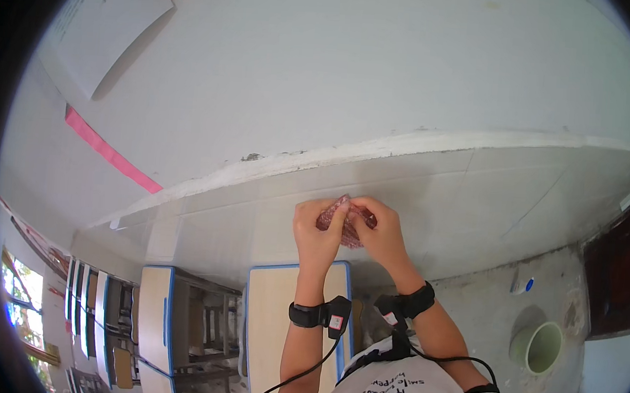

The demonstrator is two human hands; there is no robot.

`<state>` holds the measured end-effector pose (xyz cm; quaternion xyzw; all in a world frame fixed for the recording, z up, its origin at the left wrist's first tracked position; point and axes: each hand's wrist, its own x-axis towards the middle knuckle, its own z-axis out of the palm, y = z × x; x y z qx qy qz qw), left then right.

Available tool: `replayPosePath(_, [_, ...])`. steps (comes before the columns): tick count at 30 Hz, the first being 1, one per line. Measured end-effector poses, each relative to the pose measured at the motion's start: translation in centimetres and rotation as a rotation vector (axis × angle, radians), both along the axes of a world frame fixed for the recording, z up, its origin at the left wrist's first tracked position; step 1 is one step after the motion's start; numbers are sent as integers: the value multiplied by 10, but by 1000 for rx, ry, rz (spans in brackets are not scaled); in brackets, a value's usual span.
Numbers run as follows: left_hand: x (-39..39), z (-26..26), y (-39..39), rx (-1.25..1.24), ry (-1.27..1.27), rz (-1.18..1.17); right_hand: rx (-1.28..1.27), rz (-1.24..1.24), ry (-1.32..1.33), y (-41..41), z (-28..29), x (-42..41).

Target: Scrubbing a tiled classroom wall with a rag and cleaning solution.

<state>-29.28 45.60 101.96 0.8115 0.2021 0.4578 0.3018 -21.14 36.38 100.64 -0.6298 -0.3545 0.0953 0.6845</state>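
Between both hands, near a tiled wall, is a crumpled dark red, speckled piece of thin material (352, 233); I cannot tell whether it is cloth or plastic. My left hand (319, 224) pinches it from the left with thumb and fingers. From the right, my right hand (379, 229) grips its upper part, the two thumbs close together. The lower end hangs loose between the palms. Each wrist wears a black strap with a small device and a cable.
A wooden desk (274, 303) with blue edging stands below the hands, more desks (155, 306) to the left. A pale green bucket (521, 345) and a white bottle with a blue cap (521, 285) are on the floor at right. A pink strip (110, 152) and paper (113, 23) are on the wall.
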Motion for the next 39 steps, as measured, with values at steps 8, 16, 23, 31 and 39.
replayPosePath(8, [4,-14,-1,-472,-88,-151,0,-146,-69,0,-16,2])
replayPosePath(16, [15,-6,0,-409,-95,81,37,-394,-243,-9,-21,15])
replayPosePath(23, [24,0,-7,-475,-129,153,69,-582,-173,-30,-25,46])
replayPosePath(31, [29,4,0,-557,-121,166,102,-584,-151,-30,-30,51])
replayPosePath(39, [31,11,-6,-733,-163,130,133,-577,-151,-32,-33,56])
